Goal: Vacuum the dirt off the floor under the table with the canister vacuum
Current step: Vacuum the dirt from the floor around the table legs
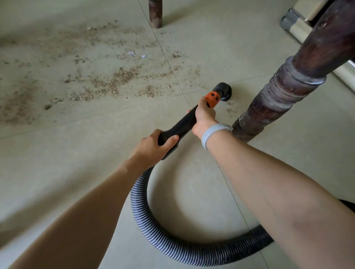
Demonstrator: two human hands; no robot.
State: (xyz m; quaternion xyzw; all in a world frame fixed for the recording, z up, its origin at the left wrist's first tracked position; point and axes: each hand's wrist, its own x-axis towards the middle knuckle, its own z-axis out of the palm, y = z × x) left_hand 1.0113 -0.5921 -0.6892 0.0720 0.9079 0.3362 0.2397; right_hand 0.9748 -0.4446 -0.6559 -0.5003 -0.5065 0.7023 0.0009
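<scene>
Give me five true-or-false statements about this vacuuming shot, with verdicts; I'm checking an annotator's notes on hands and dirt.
1. Both hands grip the black wand. True: the left hand holds its rear end, where the ribbed hose joins the black wand, and the right hand holds it just behind the orange collar.
2. The brush nozzle sits in the middle of the thickest dirt. False: it is near the turned table leg, and the brown dirt lies mostly to its left.
3. The right wrist wears a grey band. True.
4. The hose runs straight back. False: it curves in a loop on the floor.
5. The floor is carpeted. False: it is pale tiles with visible joints.
</scene>
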